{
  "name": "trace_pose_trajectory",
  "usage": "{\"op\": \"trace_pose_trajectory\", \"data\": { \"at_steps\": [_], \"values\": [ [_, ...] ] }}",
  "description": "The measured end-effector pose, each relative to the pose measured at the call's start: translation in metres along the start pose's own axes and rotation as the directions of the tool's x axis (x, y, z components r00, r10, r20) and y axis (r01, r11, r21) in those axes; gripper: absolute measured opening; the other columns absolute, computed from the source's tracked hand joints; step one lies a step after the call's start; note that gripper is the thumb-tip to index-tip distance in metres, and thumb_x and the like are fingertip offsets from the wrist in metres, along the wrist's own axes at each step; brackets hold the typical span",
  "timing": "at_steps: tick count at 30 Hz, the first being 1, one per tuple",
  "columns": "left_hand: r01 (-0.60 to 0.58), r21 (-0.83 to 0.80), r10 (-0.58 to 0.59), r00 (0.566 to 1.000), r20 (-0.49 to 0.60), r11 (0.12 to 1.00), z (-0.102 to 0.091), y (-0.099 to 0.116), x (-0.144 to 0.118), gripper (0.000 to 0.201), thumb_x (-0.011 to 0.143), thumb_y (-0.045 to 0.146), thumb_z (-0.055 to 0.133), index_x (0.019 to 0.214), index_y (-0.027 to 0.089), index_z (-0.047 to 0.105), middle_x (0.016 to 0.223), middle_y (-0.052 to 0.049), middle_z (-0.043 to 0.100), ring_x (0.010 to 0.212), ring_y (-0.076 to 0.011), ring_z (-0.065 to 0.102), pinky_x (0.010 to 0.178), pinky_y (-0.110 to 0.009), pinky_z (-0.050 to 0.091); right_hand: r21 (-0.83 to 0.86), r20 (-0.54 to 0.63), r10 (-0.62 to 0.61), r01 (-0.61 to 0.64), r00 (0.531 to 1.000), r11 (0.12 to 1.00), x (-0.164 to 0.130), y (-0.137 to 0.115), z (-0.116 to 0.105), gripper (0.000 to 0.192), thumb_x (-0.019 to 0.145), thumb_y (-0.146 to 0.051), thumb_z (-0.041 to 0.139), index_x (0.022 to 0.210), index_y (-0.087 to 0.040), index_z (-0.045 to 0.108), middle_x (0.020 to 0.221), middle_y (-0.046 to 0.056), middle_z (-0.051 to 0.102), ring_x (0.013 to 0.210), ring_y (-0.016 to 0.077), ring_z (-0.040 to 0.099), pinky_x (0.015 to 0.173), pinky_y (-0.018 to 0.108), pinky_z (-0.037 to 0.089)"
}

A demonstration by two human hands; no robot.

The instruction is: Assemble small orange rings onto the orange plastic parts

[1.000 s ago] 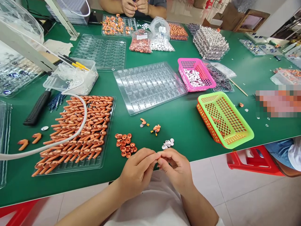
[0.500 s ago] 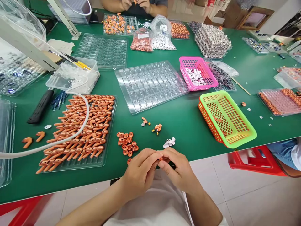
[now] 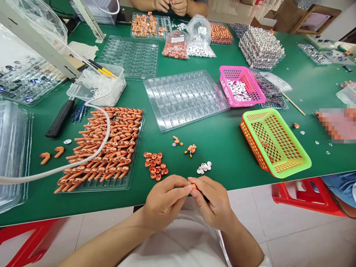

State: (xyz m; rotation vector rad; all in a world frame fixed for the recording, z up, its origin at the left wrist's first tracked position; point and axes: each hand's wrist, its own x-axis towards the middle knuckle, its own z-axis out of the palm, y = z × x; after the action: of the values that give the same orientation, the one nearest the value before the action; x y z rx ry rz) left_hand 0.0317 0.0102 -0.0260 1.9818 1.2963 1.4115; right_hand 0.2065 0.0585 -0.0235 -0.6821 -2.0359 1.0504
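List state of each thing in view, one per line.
Left hand: pinching small orange part.
Right hand: pinching the same part.
Green basket: nearly empty, tilted.
Pink basket: part-filled with white pieces.
Clear tray: pockets empty.
Orange-parts tray: full.
Orange rings: loose pile.
White discs: loose cluster.

Left hand, right hand; fingertips pinched together

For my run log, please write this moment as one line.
left hand: pinching orange part | right hand: pinching same part | nearby: orange rings, white discs | table: green
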Motion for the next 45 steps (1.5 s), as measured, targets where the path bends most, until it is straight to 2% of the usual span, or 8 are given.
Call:
{"op": "trace_pose_trajectory", "data": {
  "at_steps": [20, 27, 31, 34, 38, 41, 43, 45],
  "values": [
    [-0.077, 0.037, 0.075, 0.996, 0.049, 0.996, -0.002, -0.006, 0.0, 0.033, 0.087, -0.002, 0.053, 0.111, 0.018, 0.063, 0.094, -0.01, 0.069, 0.091, -0.0174, 0.068, 0.073, -0.028, 0.06, -0.235, -0.056, -0.157, 0.139, 0.986, 0.962, -0.009, 0.01, 0.007, 0.048, 0.096, -0.007, 0.049, 0.143, -0.016, 0.047, 0.088, 0.011, 0.067, 0.073, 0.0217, 0.063, 0.058, 0.033, 0.054],
    [0.021, 0.008, -0.022, 0.999, 0.026, 1.0, 0.0, 0.002, 0.005, 0.026, 0.089, 0.001, 0.056, 0.105, 0.019, 0.066, 0.093, -0.007, 0.07, 0.083, -0.0132, 0.068, 0.068, -0.021, 0.058, -0.149, -0.026, -0.124, 0.119, 0.992, 0.982, -0.006, 0.013, 0.002, 0.042, 0.098, -0.01, 0.046, 0.138, -0.019, 0.052, 0.096, 0.011, 0.069, 0.078, 0.0212, 0.065, 0.061, 0.032, 0.054],
    [0.204, -0.119, -0.195, 0.977, 0.081, 0.972, -0.005, 0.009, 0.014, 0.024, 0.087, 0.002, 0.06, 0.099, 0.019, 0.071, 0.092, -0.006, 0.072, 0.079, -0.0108, 0.069, 0.069, -0.018, 0.057, -0.106, -0.01, -0.126, 0.124, 0.992, 0.987, -0.004, 0.012, -0.003, 0.04, 0.097, -0.01, 0.047, 0.135, -0.019, 0.054, 0.098, 0.011, 0.07, 0.077, 0.0207, 0.064, 0.06, 0.032, 0.053],
    [0.497, -0.335, -0.449, 0.867, 0.214, 0.8, -0.01, 0.01, 0.021, 0.018, 0.087, 0.01, 0.064, 0.101, 0.018, 0.072, 0.095, -0.007, 0.073, 0.087, -0.015, 0.071, 0.077, -0.024, 0.06, -0.116, -0.018, -0.123, 0.121, 0.992, 0.986, -0.004, 0.011, -0.006, 0.036, 0.097, -0.011, 0.046, 0.13, -0.018, 0.056, 0.094, 0.01, 0.069, 0.075, 0.0204, 0.063, 0.059, 0.031, 0.051],
    [0.795, -0.491, -0.676, 0.582, 0.452, 0.356, -0.016, 0.002, 0.026, 0.021, 0.082, 0.03, 0.074, 0.094, 0.014, 0.067, 0.079, -0.005, 0.073, 0.07, -0.0155, 0.071, 0.067, -0.026, 0.06, -0.176, -0.021, -0.149, 0.143, 0.989, 0.974, -0.005, 0.012, -0.01, 0.035, 0.098, -0.015, 0.045, 0.132, -0.019, 0.055, 0.088, 0.008, 0.067, 0.068, 0.0189, 0.061, 0.056, 0.03, 0.05],
    [0.893, -0.442, -0.623, 0.391, 0.678, 0.079, -0.017, -0.008, 0.027, 0.032, 0.077, 0.041, 0.079, 0.081, 0.012, 0.065, 0.063, -0.001, 0.067, 0.052, -0.0117, 0.065, 0.052, -0.022, 0.055, -0.176, 0.025, -0.205, 0.206, 0.979, 0.963, -0.006, 0.016, -0.013, 0.038, 0.099, -0.017, 0.045, 0.137, -0.019, 0.051, 0.087, 0.008, 0.066, 0.067, 0.0193, 0.06, 0.055, 0.031, 0.048],
    [0.911, -0.408, -0.53, 0.318, 0.786, -0.059, -0.017, -0.014, 0.027, 0.035, 0.072, 0.042, 0.083, 0.077, 0.012, 0.065, 0.06, -0.001, 0.066, 0.05, -0.0115, 0.064, 0.047, -0.02, 0.054, -0.17, 0.076, -0.238, 0.248, 0.968, 0.954, -0.005, 0.017, -0.014, 0.043, 0.099, -0.017, 0.045, 0.142, -0.019, 0.046, 0.088, 0.008, 0.066, 0.069, 0.02, 0.059, 0.056, 0.031, 0.048],
    [0.915, -0.375, -0.442, 0.279, 0.852, -0.146, -0.015, -0.017, 0.027, 0.035, 0.069, 0.039, 0.086, 0.077, 0.011, 0.067, 0.061, -0.002, 0.068, 0.051, -0.0118, 0.064, 0.046, -0.02, 0.053, -0.167, 0.139, -0.257, 0.279, 0.956, 0.946, -0.003, 0.018, -0.015, 0.047, 0.1, -0.017, 0.044, 0.147, -0.021, 0.041, 0.089, 0.008, 0.066, 0.07, 0.0202, 0.059, 0.057, 0.032, 0.048]
  ]
}}
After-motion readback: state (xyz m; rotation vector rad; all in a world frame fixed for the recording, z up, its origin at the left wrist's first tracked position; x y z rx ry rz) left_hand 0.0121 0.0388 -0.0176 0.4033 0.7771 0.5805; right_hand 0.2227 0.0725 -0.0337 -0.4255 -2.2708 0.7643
